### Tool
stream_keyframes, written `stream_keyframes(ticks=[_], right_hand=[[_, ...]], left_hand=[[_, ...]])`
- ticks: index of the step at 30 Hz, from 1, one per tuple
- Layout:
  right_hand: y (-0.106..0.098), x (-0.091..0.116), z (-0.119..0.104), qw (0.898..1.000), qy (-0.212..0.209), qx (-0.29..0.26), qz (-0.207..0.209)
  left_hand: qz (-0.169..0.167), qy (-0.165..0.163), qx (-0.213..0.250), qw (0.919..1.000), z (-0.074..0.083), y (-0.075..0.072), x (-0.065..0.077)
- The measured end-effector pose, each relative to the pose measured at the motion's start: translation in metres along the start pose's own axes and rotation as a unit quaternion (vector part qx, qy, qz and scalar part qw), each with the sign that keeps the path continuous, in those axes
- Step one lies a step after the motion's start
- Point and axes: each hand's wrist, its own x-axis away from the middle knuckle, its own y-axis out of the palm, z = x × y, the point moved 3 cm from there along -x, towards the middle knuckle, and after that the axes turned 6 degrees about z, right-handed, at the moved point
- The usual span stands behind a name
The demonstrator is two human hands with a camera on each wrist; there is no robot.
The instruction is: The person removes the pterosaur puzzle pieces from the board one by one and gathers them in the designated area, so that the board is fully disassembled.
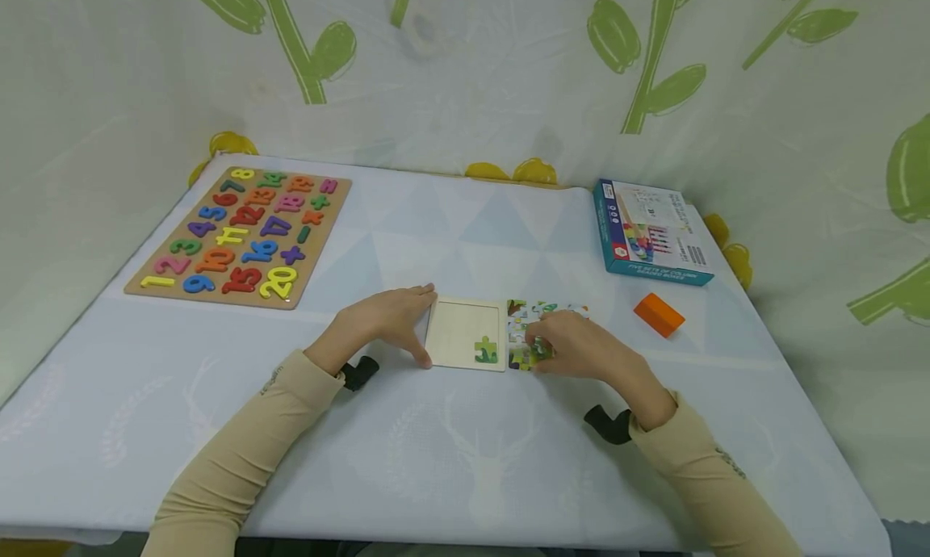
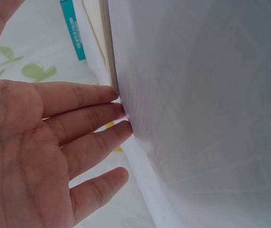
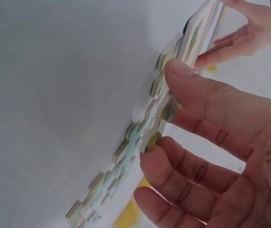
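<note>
A shallow wooden puzzle tray lies on the table, with one green puzzle piece inside its lower right corner. My left hand spreads along the tray's left edge, thumb by the near corner and straight fingers by the far one. In the left wrist view its fingertips touch the edge. Right of the tray lies a patch of colourful loose jigsaw pieces. Over them, my right hand pinches a jigsaw piece between thumb and fingers, tilted up from the others. Its picture is mostly hidden.
A number board with coloured digits lies at the back left. At the back right is a boxed set, with an orange block in front of it. A curtain hangs behind the table.
</note>
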Motion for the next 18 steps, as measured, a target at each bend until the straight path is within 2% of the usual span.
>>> stream_keyframes(ticks=[18], right_hand=[[0.0002, 0.0072, 0.0059, 1.0, 0.023, -0.012, -0.012]], left_hand=[[0.0, 0.005, -0.001, 1.0, -0.0001, 0.0002, 0.0006]])
